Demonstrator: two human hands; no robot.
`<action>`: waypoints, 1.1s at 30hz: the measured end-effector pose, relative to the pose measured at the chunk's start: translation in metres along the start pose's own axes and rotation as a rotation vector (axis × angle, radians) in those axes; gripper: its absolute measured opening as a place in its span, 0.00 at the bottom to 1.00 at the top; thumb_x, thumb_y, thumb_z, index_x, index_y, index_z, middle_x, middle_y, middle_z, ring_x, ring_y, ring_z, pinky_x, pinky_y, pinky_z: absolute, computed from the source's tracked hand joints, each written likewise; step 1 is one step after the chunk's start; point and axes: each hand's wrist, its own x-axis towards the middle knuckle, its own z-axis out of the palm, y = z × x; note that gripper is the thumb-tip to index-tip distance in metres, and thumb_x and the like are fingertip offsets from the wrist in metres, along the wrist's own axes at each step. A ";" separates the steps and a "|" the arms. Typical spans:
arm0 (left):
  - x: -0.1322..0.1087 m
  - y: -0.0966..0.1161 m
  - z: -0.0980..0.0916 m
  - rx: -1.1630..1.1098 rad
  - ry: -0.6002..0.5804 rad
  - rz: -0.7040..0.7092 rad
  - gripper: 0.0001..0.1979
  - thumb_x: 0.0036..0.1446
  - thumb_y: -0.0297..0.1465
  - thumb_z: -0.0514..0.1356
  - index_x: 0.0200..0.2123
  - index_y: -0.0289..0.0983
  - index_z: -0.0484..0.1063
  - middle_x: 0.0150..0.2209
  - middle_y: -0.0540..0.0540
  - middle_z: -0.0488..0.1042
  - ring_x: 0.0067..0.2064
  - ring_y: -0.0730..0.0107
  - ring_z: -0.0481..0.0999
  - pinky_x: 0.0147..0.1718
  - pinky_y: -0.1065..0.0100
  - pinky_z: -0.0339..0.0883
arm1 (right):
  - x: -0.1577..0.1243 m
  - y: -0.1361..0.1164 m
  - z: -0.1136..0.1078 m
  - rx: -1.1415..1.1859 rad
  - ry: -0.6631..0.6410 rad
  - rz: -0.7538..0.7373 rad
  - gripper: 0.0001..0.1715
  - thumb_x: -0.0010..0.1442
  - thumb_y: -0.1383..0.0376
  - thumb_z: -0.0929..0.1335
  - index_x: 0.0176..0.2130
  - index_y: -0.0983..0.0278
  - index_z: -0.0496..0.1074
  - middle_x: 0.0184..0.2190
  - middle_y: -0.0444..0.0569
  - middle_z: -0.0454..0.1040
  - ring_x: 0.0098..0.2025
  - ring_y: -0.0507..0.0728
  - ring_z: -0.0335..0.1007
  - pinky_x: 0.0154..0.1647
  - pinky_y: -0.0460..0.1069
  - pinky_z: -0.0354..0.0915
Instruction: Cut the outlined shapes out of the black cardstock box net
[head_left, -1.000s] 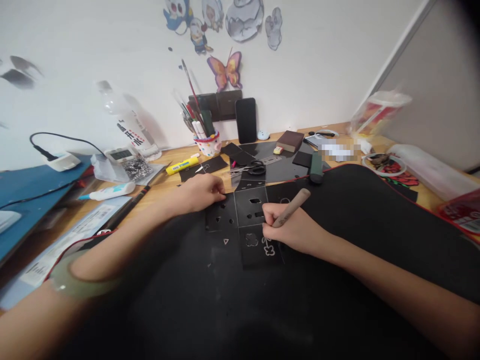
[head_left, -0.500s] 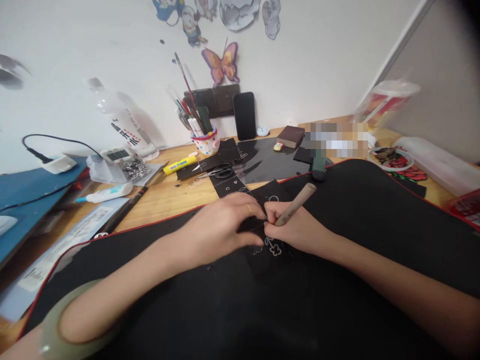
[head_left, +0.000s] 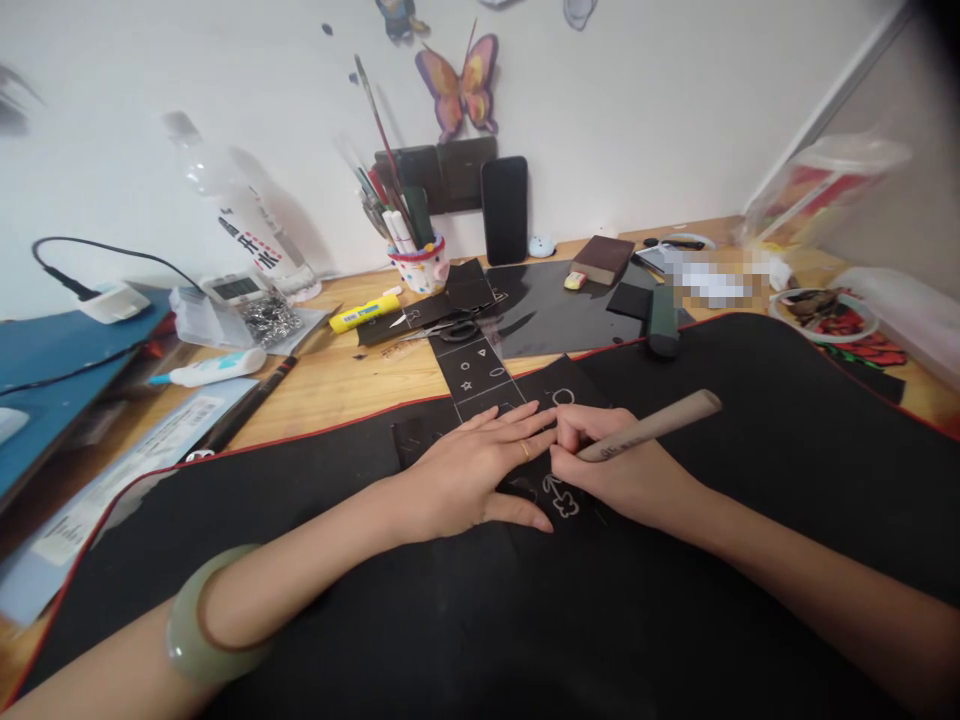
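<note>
My right hand (head_left: 611, 462) is closed round a light grey-brown marker pen (head_left: 660, 425), whose tip is hidden behind the fingers. Below that hand lies black paper (head_left: 551, 378) with white outlines on it, among them a flower (head_left: 565, 503) and a circle. My left hand (head_left: 480, 462) rests flat on the paper with its fingers stretched out, the fingertips close to the right hand. A black strip (head_left: 471, 372) with small white shapes and ruled lines runs from under the left hand toward scissors (head_left: 459, 327).
A black mat (head_left: 757, 420) with a red edge covers the front of the wooden desk. Behind it are a yellow glue stick (head_left: 365, 313), a pen cup (head_left: 420, 265), a phone (head_left: 505, 210), a brown block (head_left: 600, 260) and a dark green object (head_left: 662, 322). A bottle (head_left: 240, 215) stands left.
My left hand has flattened onto the paper, its fingers now spread out rather than curled. The pen leans lower to the right in my right hand. The camera view has shifted slightly.
</note>
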 end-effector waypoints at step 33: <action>0.002 0.001 -0.001 -0.038 -0.015 -0.015 0.37 0.50 0.50 0.54 0.59 0.41 0.47 0.62 0.46 0.43 0.62 0.64 0.39 0.58 0.55 0.37 | -0.008 -0.008 0.004 -0.062 0.118 0.158 0.14 0.41 0.75 0.61 0.16 0.63 0.50 0.12 0.38 0.53 0.17 0.47 0.48 0.16 0.44 0.47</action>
